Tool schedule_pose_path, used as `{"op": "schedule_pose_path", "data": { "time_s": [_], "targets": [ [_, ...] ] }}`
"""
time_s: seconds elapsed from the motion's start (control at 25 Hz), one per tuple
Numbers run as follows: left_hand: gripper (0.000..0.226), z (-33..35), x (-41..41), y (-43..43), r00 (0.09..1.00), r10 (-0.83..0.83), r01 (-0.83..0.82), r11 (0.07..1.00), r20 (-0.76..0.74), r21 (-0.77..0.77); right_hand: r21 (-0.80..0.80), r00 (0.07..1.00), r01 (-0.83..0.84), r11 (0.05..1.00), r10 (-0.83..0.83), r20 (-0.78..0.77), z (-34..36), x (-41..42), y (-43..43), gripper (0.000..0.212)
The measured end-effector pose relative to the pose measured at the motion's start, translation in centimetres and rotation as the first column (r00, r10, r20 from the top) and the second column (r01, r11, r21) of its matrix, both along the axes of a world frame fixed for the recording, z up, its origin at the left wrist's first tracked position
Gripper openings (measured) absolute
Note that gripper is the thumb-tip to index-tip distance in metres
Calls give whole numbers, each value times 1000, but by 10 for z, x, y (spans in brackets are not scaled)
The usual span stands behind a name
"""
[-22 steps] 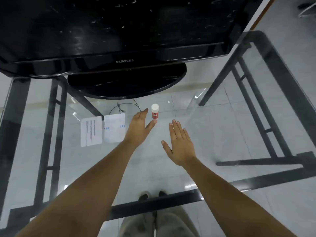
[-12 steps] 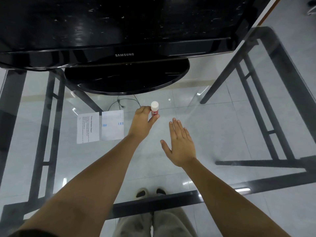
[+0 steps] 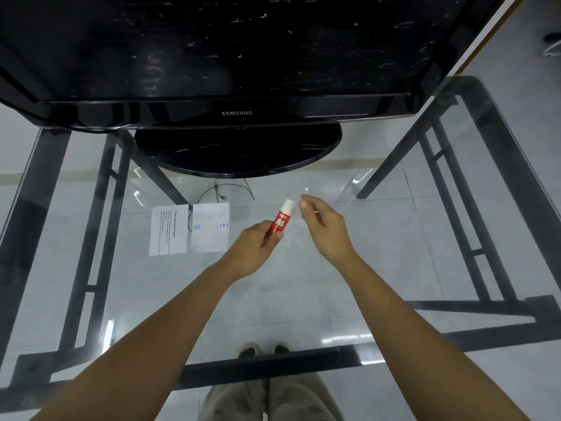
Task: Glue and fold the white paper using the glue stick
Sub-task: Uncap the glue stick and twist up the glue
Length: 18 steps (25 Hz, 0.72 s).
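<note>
Left of both hands, the white paper (image 3: pixel 188 228) is lying flat on the glass desk (image 3: pixel 394 238); thin and floppy, it is probably best pinched at an edge. The left hand (image 3: pixel 253 249) is clamping the glue stick (image 3: pixel 281 220), light, rigid and smooth, by its red barrel. The right hand (image 3: pixel 323 227) is hovering just beside the white cap, fingers loosely curled, holding nothing.

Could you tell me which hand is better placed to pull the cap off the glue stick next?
The right hand, probably. The left hand already grips the red body of the glue stick, and the right hand's fingertips sit beside its white cap, free to pinch it.
</note>
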<state>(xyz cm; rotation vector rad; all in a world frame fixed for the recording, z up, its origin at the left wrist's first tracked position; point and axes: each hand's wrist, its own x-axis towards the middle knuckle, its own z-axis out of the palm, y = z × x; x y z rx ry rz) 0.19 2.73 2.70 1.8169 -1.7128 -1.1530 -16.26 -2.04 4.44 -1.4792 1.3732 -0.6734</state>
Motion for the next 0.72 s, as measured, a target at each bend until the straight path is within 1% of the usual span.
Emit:
{"op": "schedule_pose_path", "data": {
  "time_s": [0.12,0.24,0.32,0.36,0.48,0.52,0.6,0.72],
  "targets": [
    [26,5,-2,3,1000,-19,19,1000,13,-24,2,996,-79,997,79,-42,8,5,-9,36],
    [24,7,0,7,999,-35,37,998,39,-49,23,998,-69,997,69,-12,12,5,-13,25],
    [21,7,2,9,999,-28,29,998,27,-62,42,997,-72,997,71,12,13,8,-14,21],
    [20,6,3,11,1000,-19,20,998,22,-65,35,998,-50,998,49,35,13,10,-15,20],
    [23,1,10,19,999,-24,26,999,41,-42,-1,978,149,989,-147,144,15,17,-25,21],
    [24,-1,12,23,999,-21,22,999,49,-29,-21,973,186,982,-181,145,14,17,-31,22],
    [23,-4,16,31,999,13,-12,1000,39,-23,-68,985,160,985,-155,74,8,15,-40,28],
    [19,-1,22,34,997,77,-77,995,5,-58,-116,992,27,993,-40,-117,-13,14,-45,27]
  ]
}}
